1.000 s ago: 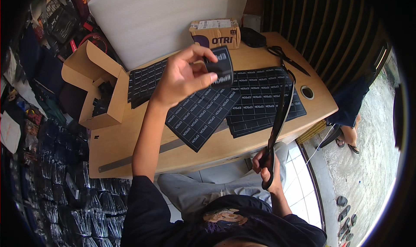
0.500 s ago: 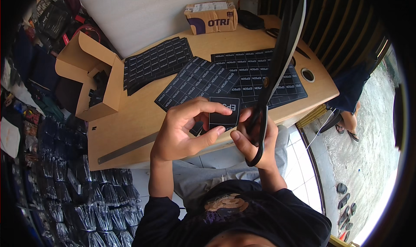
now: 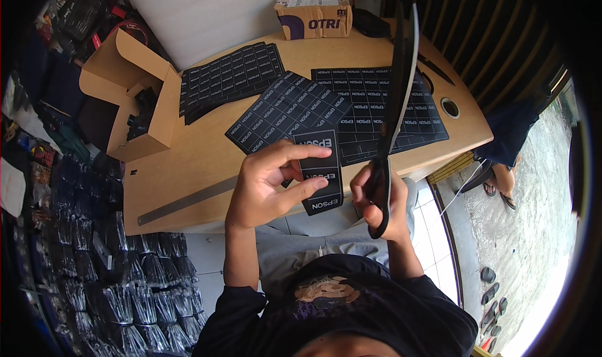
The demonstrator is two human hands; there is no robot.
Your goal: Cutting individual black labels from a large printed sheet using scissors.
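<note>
My left hand (image 3: 266,186) is pinched on a strip of black labels (image 3: 322,167), index finger across its upper part and thumb lower down. The strip stands in front of the near edge of the table (image 3: 153,184), its lower end over my lap (image 3: 295,239) and its top edge overlapping, in this view, the middle label sheet (image 3: 285,109). My right hand (image 3: 396,210) is clamped around the handles of the big black scissors (image 3: 391,137). Their blades point up and away from me (seen nearly edge-on, so I can't tell how far they part). Between the strip's right edge and the scissors there is a narrow gap; the two don't touch.

Beyond the blades lies the right-hand stack of sheets (image 3: 360,112), its near side close to the table's front edge. The left-hand stack (image 3: 232,78) sits farther back, near the cardboard box (image 3: 164,115) with raised flaps. A metal ruler (image 3: 185,201) slants along the front edge to my left wrist, and pale wood shows between it and the box, giving my left arm room on that side.
</note>
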